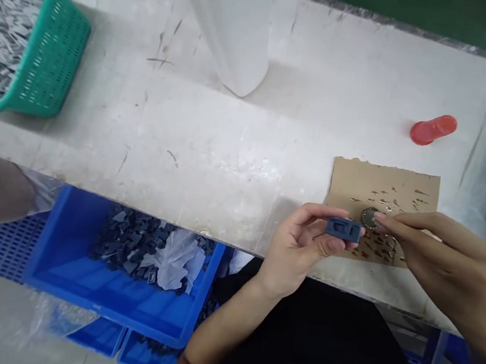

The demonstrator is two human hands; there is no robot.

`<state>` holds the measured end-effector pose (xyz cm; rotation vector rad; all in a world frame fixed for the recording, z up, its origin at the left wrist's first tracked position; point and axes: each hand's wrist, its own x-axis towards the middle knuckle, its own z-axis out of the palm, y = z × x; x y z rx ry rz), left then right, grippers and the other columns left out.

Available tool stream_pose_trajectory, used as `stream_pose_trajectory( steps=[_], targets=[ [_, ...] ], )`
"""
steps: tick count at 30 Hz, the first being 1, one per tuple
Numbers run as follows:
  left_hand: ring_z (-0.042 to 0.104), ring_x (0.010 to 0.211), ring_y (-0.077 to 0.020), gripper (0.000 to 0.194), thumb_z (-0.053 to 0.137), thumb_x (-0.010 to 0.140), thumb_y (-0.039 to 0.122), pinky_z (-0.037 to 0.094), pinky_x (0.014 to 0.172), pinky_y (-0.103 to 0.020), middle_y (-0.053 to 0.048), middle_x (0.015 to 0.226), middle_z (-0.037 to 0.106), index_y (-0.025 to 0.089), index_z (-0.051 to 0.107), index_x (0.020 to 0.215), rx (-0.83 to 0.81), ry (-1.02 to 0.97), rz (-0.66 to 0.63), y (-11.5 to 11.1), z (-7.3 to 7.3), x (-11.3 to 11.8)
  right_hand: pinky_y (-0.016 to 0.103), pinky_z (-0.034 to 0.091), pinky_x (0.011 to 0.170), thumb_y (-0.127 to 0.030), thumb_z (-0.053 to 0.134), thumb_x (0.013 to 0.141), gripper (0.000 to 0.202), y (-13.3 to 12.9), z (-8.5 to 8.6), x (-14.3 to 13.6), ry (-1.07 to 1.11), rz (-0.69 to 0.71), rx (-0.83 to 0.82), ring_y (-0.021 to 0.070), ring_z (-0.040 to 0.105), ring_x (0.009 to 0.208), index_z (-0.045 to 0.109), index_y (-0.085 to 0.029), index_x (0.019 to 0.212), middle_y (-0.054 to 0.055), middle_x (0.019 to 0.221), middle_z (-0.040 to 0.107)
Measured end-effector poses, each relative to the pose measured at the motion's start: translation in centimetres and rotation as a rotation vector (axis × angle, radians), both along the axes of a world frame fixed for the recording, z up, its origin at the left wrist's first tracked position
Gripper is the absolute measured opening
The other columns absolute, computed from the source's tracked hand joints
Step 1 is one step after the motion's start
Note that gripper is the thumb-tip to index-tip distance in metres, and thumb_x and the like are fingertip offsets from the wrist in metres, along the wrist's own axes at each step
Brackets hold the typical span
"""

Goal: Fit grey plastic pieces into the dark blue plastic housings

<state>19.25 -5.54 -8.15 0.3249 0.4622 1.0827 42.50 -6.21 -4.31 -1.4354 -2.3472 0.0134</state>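
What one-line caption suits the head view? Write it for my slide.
Left hand holding a dark blue block, right hand touching a round dark disc over cardboard scattered with small metal pieces.

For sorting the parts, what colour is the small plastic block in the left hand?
Dark blue, seen in the head view.

Bright, diffuse indoor light; soft shadows; faint tabletop glare; slight overall blur.

Left hand [299, 245] holds blue block [343, 229], right hand [448, 245] fingers round dark disc [369, 218] over cardboard [350, 177], lower right of frame.
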Motion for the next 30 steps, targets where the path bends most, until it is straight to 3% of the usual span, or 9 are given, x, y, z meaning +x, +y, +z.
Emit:
stream_pose_trajectory(
  steps=[3,6,10,12,14,16,19,25,30],
  targets=[
    [0.077,0.104,-0.0144,0.034,0.083,0.089,0.028,0.058,0.106,-0.028,0.002,0.102,0.076,0.032,0.07,0.12,-0.117,-0.203,-0.084,0.0,0.0,-0.3,0.034,0.055,0.075,-0.008,0.061,0.098,0.062,-0.2,0.7,0.1,-0.041,-0.028,-0.059,0.0193,0.074,0.102,0.058,-0.042,0.149,-0.002,0.12,0.076],
    [0.073,0.118,-0.0152,0.034,0.084,0.087,0.034,0.049,0.116,-0.026,0.001,0.109,0.073,0.032,0.068,0.117,-0.278,-0.354,-0.203,0.0,0.1,-0.5,0.041,0.059,0.087,-0.01,0.063,0.096,0.065,-0.3,1.3,0.0,-0.044,-0.069,-0.086,0.0226,0.074,0.096,0.057,-0.046,0.15,0.0,0.117,0.076],
    [0.071,0.104,-0.0158,0.043,0.092,0.077,0.034,0.057,0.093,-0.027,-0.001,0.107,0.071,0.029,0.065,0.109,-0.402,-0.371,-0.239,0.0,0.4,-0.5,0.041,0.06,0.091,-0.006,0.065,0.093,0.072,-0.1,1.5,-0.2,-0.02,-0.081,-0.089,0.0218,0.074,0.094,0.057,-0.051,0.148,-0.001,0.112,0.076],
    [0.07,0.09,-0.0125,0.043,0.094,0.074,0.028,0.058,0.084,-0.025,0.0,0.1,0.069,0.026,0.063,0.104,-0.352,-0.288,-0.185,0.0,0.4,-0.4,0.038,0.058,0.082,-0.003,0.065,0.092,0.072,0.0,1.5,-0.4,-0.043,-0.062,-0.071,0.0202,0.073,0.092,0.058,-0.048,0.147,-0.001,0.109,0.076],
    [0.07,0.084,-0.0111,0.038,0.092,0.077,0.023,0.061,0.085,-0.026,0.001,0.098,0.069,0.023,0.06,0.098,-0.204,-0.165,-0.101,-0.1,0.3,-0.5,0.034,0.05,0.07,0.001,0.065,0.09,0.074,0.0,1.4,-0.5,-0.085,-0.04,-0.043,0.0172,0.071,0.091,0.059,-0.044,0.147,-0.002,0.108,0.076],
    [0.073,0.088,-0.0116,0.032,0.087,0.081,0.015,0.064,0.089,-0.027,0.001,0.101,0.07,0.023,0.06,0.097,-0.049,-0.052,-0.014,-0.1,0.1,-0.7,0.034,0.043,0.065,0.005,0.067,0.085,0.076,0.0,1.3,-0.4,-0.103,-0.008,-0.017,0.0151,0.069,0.094,0.06,-0.039,0.147,-0.002,0.11,0.075],
    [0.074,0.102,-0.0111,0.031,0.082,0.084,0.007,0.063,0.096,-0.026,0.002,0.103,0.073,0.024,0.065,0.102,0.079,0.054,0.062,0.0,-0.2,-0.9,0.032,0.046,0.071,0.008,0.067,0.083,0.072,0.1,1.0,-0.3,-0.073,0.03,-0.024,0.0148,0.069,0.099,0.064,-0.031,0.143,0.001,0.112,0.075],
    [0.076,0.116,-0.0207,0.025,0.086,0.082,0.012,0.063,0.104,-0.037,0.0,0.105,0.078,0.024,0.07,0.099,0.139,0.153,0.123,0.0,-0.8,-0.7,0.029,0.051,0.073,0.002,0.065,0.087,0.066,0.3,0.5,-0.3,-0.149,0.04,-0.02,0.0142,0.071,0.098,0.063,-0.031,0.145,0.0,0.112,0.076],
    [0.077,0.107,-0.0148,0.025,0.082,0.085,0.008,0.063,0.099,-0.028,0.004,0.102,0.079,0.027,0.074,0.098,0.151,0.124,0.173,-0.3,-0.8,-0.3,0.036,0.053,0.076,-0.006,0.067,0.092,0.06,-0.6,1.6,-0.1,-0.031,-0.051,-0.099,0.0189,0.072,0.098,0.066,-0.039,0.142,0.001,0.114,0.077]
  ],
)
